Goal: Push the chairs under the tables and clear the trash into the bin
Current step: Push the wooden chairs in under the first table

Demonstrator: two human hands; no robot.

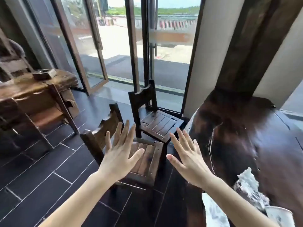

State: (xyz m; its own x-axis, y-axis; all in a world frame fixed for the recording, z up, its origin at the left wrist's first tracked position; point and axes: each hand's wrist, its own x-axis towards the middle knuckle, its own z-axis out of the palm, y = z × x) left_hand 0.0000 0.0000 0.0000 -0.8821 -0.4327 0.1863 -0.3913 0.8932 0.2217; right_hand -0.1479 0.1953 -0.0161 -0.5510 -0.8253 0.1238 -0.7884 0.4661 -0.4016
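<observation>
Left hand (119, 154) and right hand (190, 163) hover spread-fingered over the near chair (150, 166) beside the dark table (237, 136)

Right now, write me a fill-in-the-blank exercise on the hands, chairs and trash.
1. The left hand and right hand are both ____, holding nothing.
2. The near chair and far chair are both made of ____.
3. The crumpled white trash lies on the ____.

Missing words: open; wood; table.
</observation>
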